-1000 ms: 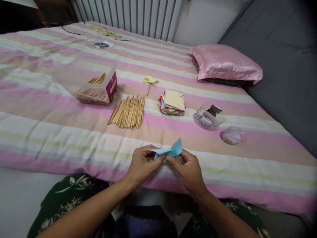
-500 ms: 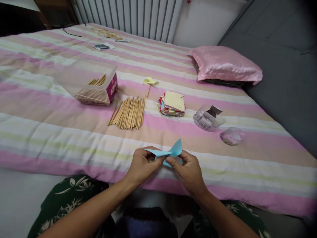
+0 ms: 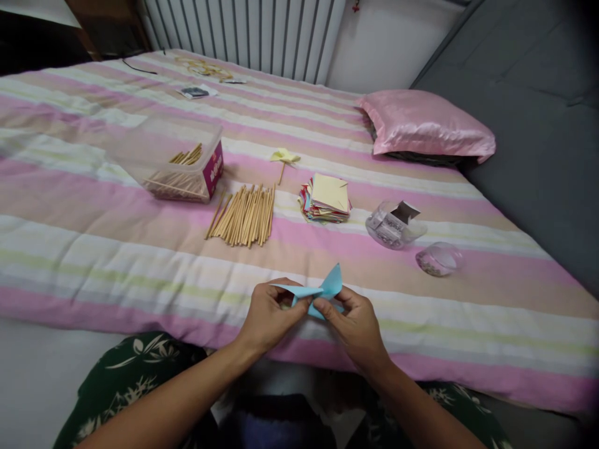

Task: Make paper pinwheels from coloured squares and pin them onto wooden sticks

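A light blue paper pinwheel (image 3: 330,285), its corners folded in toward the middle, is held up over the front edge of the bed. My left hand (image 3: 274,312) pinches its left side, thumb near the centre. From the right, my right hand (image 3: 353,318) grips it with the thumb pressed close to the same spot. The fingers behind the paper are partly hidden. Beyond my hands lie a pile of thin wooden sticks (image 3: 246,215) and a stack of coloured paper squares (image 3: 329,194). Farther back rests a yellow pinwheel (image 3: 284,156) on a stick.
A clear plastic box (image 3: 180,159) with more sticks stands at the left. On the right are a clear container (image 3: 393,224) and a small round clear dish (image 3: 438,259) with tiny items inside. A pink pillow (image 3: 428,125) lies farther back on the striped bedspread (image 3: 140,262).
Both hands keep the same hold on the blue paper, with hardly any finger movement. The whole view has shifted slightly.
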A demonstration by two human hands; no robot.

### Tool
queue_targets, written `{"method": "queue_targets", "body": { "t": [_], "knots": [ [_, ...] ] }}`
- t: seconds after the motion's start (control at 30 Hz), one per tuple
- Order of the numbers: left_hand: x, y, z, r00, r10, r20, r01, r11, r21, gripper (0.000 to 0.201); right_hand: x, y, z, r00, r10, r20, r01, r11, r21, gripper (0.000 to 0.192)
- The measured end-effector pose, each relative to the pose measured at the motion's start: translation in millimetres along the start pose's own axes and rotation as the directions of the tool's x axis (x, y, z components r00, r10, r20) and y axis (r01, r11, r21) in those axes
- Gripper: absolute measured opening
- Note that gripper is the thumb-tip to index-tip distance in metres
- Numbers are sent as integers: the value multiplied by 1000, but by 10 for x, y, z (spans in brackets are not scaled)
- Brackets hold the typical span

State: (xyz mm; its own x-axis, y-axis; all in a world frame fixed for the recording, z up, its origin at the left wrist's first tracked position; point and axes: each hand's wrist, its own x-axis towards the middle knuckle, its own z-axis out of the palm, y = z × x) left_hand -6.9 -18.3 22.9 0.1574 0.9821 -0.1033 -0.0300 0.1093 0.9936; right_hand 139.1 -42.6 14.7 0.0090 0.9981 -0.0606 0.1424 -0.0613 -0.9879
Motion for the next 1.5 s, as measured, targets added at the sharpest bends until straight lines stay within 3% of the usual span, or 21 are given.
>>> {"method": "queue_targets", "body": {
  "t": [0.47, 0.97, 1.1, 1.23, 1.5],
  "knots": [
    [-26, -134, -25, 995, 100, -4, -97, 968, 232, 19, 17, 59, -12, 999, 38, 31, -39, 998, 48, 25],
    [8, -215, -21, 996, 85, 2, -83, 965, 249, 29, 36, 73, 10, 997, 57, 47, -60, 995, 73, 25],
    [17, -204, -9, 997, 81, -5, -79, 976, 203, 23, 63, 75, 2, 998, 64, 28, -66, 996, 65, 22],
    [37, -130, -1, 996, 43, 73, -48, 997, 67, 12, 89, 78, -28, 999, 38, 18, -39, 997, 73, 21],
    [59, -91, -13, 983, -12, 181, 35, 992, -123, 9, 59, 53, -46, 998, 57, 37, -60, 992, 106, 23]
  ]
}}
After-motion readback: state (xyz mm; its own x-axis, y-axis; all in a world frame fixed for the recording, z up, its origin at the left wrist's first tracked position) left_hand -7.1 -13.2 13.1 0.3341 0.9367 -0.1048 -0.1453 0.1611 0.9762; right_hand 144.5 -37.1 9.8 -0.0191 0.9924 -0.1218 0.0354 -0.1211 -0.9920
